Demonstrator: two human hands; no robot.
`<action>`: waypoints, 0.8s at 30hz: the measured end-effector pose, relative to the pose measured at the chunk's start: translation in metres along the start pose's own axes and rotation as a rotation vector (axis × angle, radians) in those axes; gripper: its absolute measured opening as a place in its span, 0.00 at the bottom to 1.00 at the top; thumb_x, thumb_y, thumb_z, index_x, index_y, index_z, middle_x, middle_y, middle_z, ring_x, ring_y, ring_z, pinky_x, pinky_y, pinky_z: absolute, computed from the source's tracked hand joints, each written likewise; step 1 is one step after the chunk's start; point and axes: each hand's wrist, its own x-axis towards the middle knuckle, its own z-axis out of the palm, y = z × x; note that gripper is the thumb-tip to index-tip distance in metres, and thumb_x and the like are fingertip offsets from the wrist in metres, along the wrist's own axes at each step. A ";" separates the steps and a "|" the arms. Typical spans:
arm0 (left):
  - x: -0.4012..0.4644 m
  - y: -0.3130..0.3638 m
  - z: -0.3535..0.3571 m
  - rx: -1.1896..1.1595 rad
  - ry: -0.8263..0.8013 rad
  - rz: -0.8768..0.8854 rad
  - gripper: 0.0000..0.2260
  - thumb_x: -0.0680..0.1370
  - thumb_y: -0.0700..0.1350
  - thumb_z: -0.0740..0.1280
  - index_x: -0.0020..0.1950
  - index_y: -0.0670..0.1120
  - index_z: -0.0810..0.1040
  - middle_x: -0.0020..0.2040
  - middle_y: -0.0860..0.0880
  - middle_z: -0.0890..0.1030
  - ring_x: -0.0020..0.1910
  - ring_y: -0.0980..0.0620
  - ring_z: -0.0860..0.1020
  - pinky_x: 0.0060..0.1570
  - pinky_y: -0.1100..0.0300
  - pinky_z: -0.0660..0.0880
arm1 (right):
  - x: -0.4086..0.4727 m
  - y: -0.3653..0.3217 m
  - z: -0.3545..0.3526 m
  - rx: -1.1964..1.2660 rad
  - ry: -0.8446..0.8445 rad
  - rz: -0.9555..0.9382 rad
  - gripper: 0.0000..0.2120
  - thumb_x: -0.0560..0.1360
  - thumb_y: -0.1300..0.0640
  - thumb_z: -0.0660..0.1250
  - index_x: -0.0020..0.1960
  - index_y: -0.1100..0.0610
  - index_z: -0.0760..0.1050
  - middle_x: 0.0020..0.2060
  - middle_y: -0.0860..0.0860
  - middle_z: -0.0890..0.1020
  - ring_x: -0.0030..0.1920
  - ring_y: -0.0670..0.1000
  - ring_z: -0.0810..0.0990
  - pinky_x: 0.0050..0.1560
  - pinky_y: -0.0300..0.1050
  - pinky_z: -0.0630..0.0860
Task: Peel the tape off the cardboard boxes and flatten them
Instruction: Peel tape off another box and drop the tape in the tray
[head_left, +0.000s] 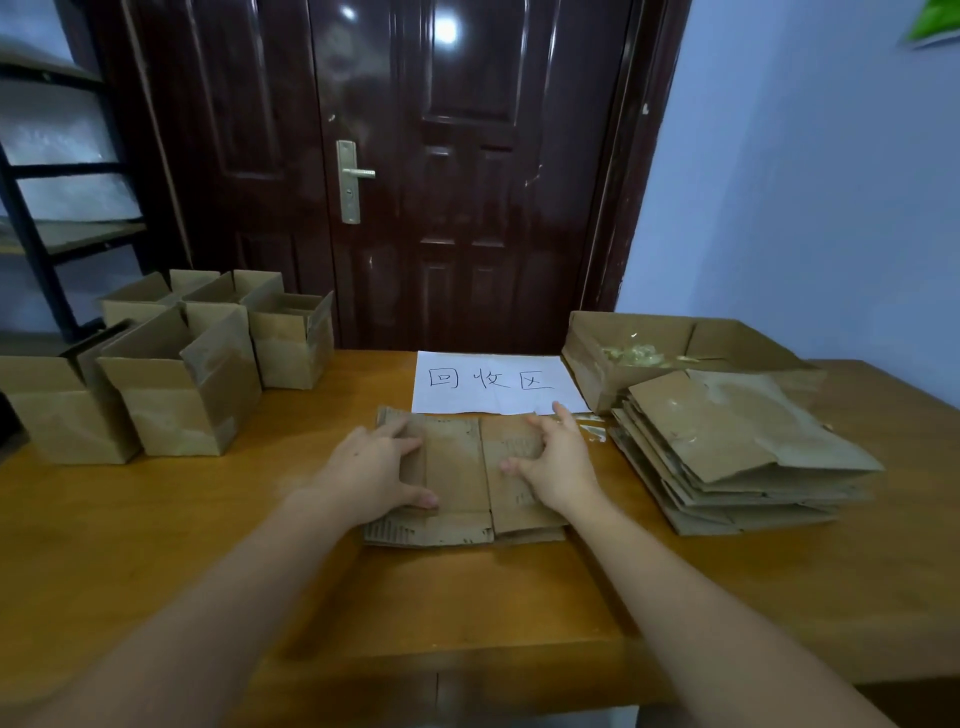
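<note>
Standing boxes (171, 374): several open cardboard boxes on the desk's left, not yet flattened.
Left hand (376, 467): fingers spread and relaxed, pressing the flattened box's left half.
Flattened box (457, 478): lies at desk centre, just below the paper sign (493, 382).
Right hand (558, 457): fingers loosely bent, pressing the right panel, grasping nothing.
Step advice: press evenly along the creases so the flaps lie flat, then move it onto the flat stack (737, 452) on the right.
Surface: wooden desk (156, 545).
Room: dark door (441, 156), blue wall.
</note>
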 end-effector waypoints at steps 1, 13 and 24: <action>-0.003 0.003 -0.002 0.017 0.020 0.013 0.47 0.69 0.73 0.71 0.83 0.58 0.60 0.84 0.55 0.51 0.77 0.45 0.61 0.75 0.45 0.63 | -0.002 0.001 -0.001 0.021 -0.001 0.036 0.38 0.69 0.53 0.81 0.75 0.52 0.69 0.77 0.52 0.62 0.74 0.54 0.68 0.72 0.48 0.69; 0.006 0.102 -0.070 -0.051 0.280 0.208 0.47 0.68 0.75 0.70 0.81 0.53 0.66 0.67 0.54 0.59 0.69 0.51 0.64 0.73 0.52 0.65 | 0.013 -0.031 -0.153 -0.285 0.090 -0.094 0.39 0.73 0.49 0.77 0.79 0.52 0.64 0.71 0.54 0.70 0.70 0.56 0.72 0.70 0.50 0.67; 0.101 0.291 -0.035 -0.315 0.087 0.399 0.49 0.67 0.68 0.78 0.81 0.48 0.66 0.70 0.50 0.59 0.72 0.46 0.65 0.74 0.46 0.67 | 0.059 0.086 -0.304 -0.409 0.205 0.099 0.30 0.75 0.54 0.76 0.74 0.53 0.71 0.70 0.57 0.66 0.71 0.60 0.68 0.72 0.52 0.63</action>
